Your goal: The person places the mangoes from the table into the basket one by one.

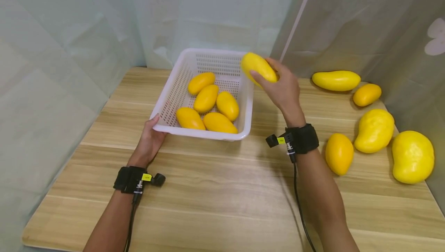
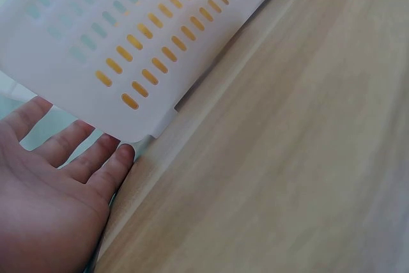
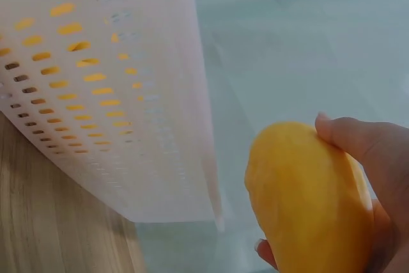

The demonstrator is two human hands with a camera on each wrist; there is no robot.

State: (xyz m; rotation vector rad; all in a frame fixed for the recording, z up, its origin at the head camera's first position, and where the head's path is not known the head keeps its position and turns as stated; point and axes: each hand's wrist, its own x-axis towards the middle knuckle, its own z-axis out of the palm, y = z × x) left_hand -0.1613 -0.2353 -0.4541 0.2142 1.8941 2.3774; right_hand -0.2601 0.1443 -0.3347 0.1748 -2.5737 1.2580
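While the left hand (image 1: 152, 140) grips the near-left corner of the white perforated plastic basket (image 1: 194, 132), thumb at the rim and fingers at the outer side, the right hand (image 1: 286, 88) has a smooth, elongated yellow mango (image 1: 255, 63) pinched between thumb and fingers, in the air at the basket's far-right corner.

Key relation: basket interior is left and slightly near of that mango; right rim is the thing to get past. Head view overlaps fruit and rim, but right wrist view has a gap between them. Mango juts left from the fingers, long axis far-left to near-right, blunt end toward the basket. Right hand is nearer to that far-right corner; left is diagonally opposite.

Basket: semi-matte, slotted walls, plain rolled rim, gridded floor. Inside, five orange-yellow oval mangoes (image 1: 206, 98), mostly in the near half, some touching.

Right side of the pale wood-grain bench (image 1: 215, 190): long, slightly curved yellow mango (image 1: 336, 80) at the far edge, small orange oval mango (image 1: 367, 95) just beside it, deeper orange egg-shaped mango (image 1: 339, 154) nearer, then two big lumpy yellow mangoes (image 1: 413, 157) farther right. Skins glossy, sharp highlights; could be moulded or waxed, can't tell. Judging by that sheen, the held one may be slippery, so a light pinch could roll.
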